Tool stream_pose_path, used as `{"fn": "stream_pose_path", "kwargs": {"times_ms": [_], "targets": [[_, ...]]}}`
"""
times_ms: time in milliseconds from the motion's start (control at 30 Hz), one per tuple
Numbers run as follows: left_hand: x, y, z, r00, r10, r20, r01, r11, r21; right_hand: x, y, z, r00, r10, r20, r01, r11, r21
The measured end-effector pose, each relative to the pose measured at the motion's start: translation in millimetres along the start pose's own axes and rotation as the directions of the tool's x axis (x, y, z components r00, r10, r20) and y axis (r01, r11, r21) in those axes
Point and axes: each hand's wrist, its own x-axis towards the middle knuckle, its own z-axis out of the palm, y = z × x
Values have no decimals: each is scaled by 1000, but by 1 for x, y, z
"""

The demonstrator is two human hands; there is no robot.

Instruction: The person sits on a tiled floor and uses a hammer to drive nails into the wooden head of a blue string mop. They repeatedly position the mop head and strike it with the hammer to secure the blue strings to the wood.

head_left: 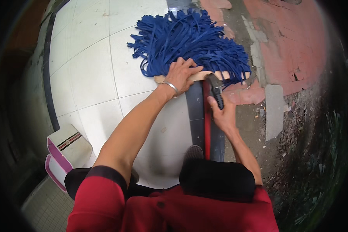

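The mop (189, 42) is lying at twelve o'clock, with its blue strips fanning up and over to one o'clock. Its wooden bar (198, 76) is running along the bottom of the strips, and some strips are hanging over its right end. The left hand (180, 75) is pressing on the bar from above. Its thumb is sitting on the near side and its pointing finger on the far side, so the fingers are opening only about as wide as the bar between them. The other fingers are bending over the blue strips.

The right hand (223, 110), at three o'clock, is gripping a black tool (219, 96). Its thumb is pressing along the bumpy handle and its fingers are curling round it, though some are hiding from view. The tool's dark head is meeting the bar, but I cannot tell if it is biting on anything.

A red stick (207, 131) is running from near the bar toward six o'clock, along a dark strip (196, 123). A shiny bangle (171, 87) is circling the left wrist. A white and pink box (81, 149) is standing between eight and nine o'clock, on pale floor (92, 85). A grey slab (273, 112) is lying at three o'clock, and green plants (317, 193) are growing at four.
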Motion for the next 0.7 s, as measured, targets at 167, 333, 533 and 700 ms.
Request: {"fn": "stream_pose_path", "kwargs": {"times_ms": [167,333,533,700], "targets": [[-13,-6,-3,998,-55,-13,55,998,-13,-3,-65,-38,960,-233,-154,273,896,350],[-10,0,4,999,-28,26,29,999,-17,-24,31,7,998,53,32,-52,997,-50],[-13,-11,-2,1000,-18,16,18,1000,7,-93,24,30,981,170,-91,-173,985,-24],[-22,-4,-5,997,65,-41,-44,923,382,-112,52,49,986,94,-135,-127,955,-269]]}}
